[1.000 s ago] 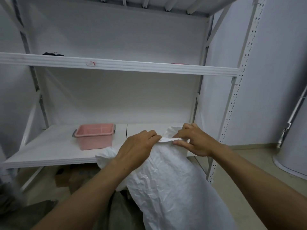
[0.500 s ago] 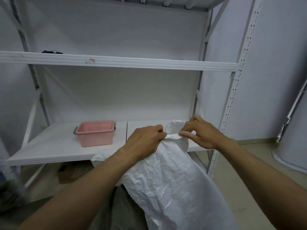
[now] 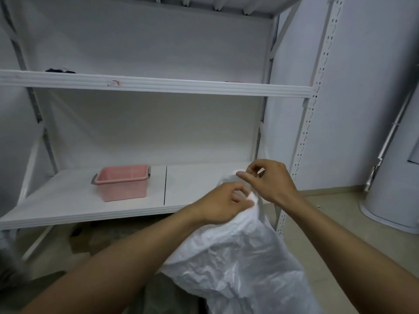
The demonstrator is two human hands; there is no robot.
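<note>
1 pink basket [image 3: 122, 182] stands on the lower shelf [image 3: 68, 200] of a white rack, left of the seam between the 2 shelf boards and well apart from both hands. Only the far inner wall of the basket shows from this angle, so what lies in it cannot be told. The other container is a crumpled white sack [image 3: 238, 264], which rises from the near bottom of the view up to the front edge of the lower shelf at the right. Its top is bunched together and its contents are hidden.

The left hand [image 3: 223, 203] has its fingers curled round the gathered top of the sack and grips it from the left, with the fabric bulging out just right of its knuckles. The right hand [image 3: 269, 181] sits slightly higher and farther, just beside the left hand. Its thumb and fingers are bent inward and pinch a small fold of the sack's upper edge, though motion blur softens the fingertips. The rest of the sack hangs below and between the 2 forearms.

Above, the upper shelf [image 3: 158, 86] carries a small dark object [image 3: 60, 70] at its far left. A white rounded column [image 3: 390, 200] stands on the floor at the right.
</note>
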